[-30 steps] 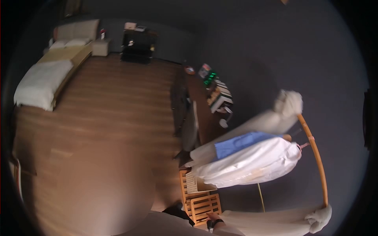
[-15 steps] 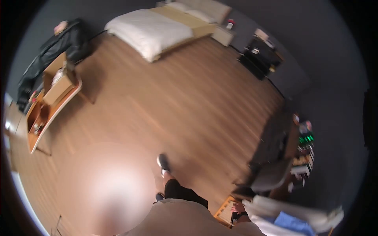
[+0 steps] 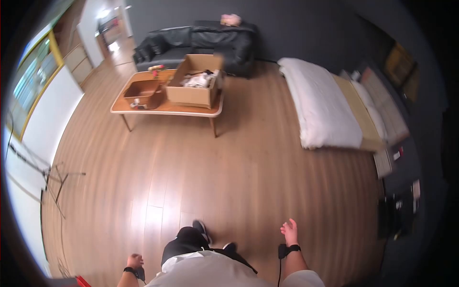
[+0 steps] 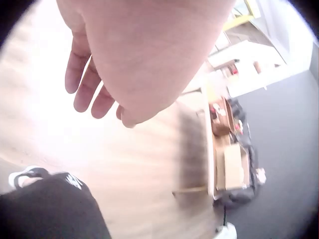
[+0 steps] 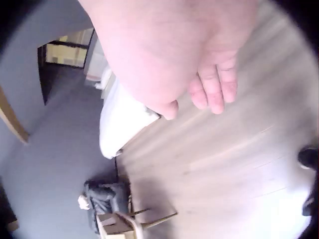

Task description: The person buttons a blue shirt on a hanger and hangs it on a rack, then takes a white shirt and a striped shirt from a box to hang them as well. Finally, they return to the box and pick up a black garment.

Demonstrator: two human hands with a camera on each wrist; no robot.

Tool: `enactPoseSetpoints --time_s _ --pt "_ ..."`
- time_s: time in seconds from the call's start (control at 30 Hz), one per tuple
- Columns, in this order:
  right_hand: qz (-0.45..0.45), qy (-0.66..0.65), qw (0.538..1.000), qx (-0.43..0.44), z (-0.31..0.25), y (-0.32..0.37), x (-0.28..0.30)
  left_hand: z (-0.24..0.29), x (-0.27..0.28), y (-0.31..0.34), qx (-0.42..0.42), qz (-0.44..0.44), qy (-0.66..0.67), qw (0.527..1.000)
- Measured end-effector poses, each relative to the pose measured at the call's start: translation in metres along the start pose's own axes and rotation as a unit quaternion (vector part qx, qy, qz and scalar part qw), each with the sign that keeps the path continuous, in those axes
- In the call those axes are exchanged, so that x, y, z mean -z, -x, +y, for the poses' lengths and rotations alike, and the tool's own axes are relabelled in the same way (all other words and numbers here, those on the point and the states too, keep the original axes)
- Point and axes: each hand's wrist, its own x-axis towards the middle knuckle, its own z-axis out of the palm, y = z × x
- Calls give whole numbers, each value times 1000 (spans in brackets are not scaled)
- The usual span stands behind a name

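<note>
My left hand (image 3: 135, 261) hangs low beside my body in the head view, holding nothing. Its fingers (image 4: 85, 94) are loosely bent in the left wrist view. On the other side, my right hand (image 3: 289, 231) is held out over the wooden floor (image 3: 258, 182), also with nothing in it, and its fingers (image 5: 213, 89) curl slightly. Ahead stands a low table (image 3: 162, 111) with a large cardboard box (image 3: 191, 98) on it, holding white and dark cloth-like items. Beside that box sits a brown open bin (image 3: 143, 93) with small items next to it.
A black sofa (image 3: 172, 40) with a pink item (image 3: 230, 19) on top stands behind the table. To the right is a bed (image 3: 330, 115) with a nightstand (image 3: 382, 163). On the left, a thin black tripod stand (image 3: 57, 179) is near the white wall (image 3: 43, 124).
My view has swung left, away from the clothes rack and desk, towards the table and sofa. The right hand, earlier near a wooden slatted rack, is now over the floor.
</note>
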Motion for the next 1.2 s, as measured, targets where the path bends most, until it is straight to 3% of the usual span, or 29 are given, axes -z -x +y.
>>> enactPoseSetpoints --time_s 0.13,0.27,0.3,0.37,0.4,0.5,0.57,0.63,0.73,0.77,0.9,0.93,1.03,1.13,1.2 --pt "-90 132 987 -21 -44 -81 -74 -93 -18 -11 142 -63 82 985" --pt "-139 352 919 -114 -45 -131 -128 -66 -67 -17 237 -107 50 964" --pt "-160 312 926 -138 -23 -155 -131 -45 -78 -28 236 -116 47 964" --pt "-204 371 893 -154 -66 -146 -170 -2 -98 -61 216 -132 45 966" --pt "-292 414 847 -158 -54 -183 -176 23 -105 -79 198 -135 47 970" --pt "-371 397 808 -229 -131 -220 -248 115 -124 -164 75 -89 46 992" --pt "-300 406 850 -147 -169 -250 -296 211 -122 -201 6 -17 174 985" --pt "-261 405 873 -72 -213 -292 -348 348 -101 -190 -62 9 172 983" --pt "-283 320 901 -78 -287 -336 -443 487 -79 -204 -124 10 153 980" --pt "-298 334 891 -73 -300 -354 -468 516 -76 -207 -137 13 144 980" --pt "-355 367 859 -46 -336 -433 -573 574 -64 -244 -114 81 47 989" --pt "-366 376 850 -46 -340 -446 -585 582 -62 -246 -70 91 45 992" --pt "-375 349 858 -43 -367 -482 -629 565 -53 -297 67 -26 38 997" --pt "-359 288 886 -61 -402 -499 -660 608 -55 -296 113 -46 -3 992" --pt "-349 273 893 -79 -419 -514 -672 636 -64 -316 90 -36 17 995"
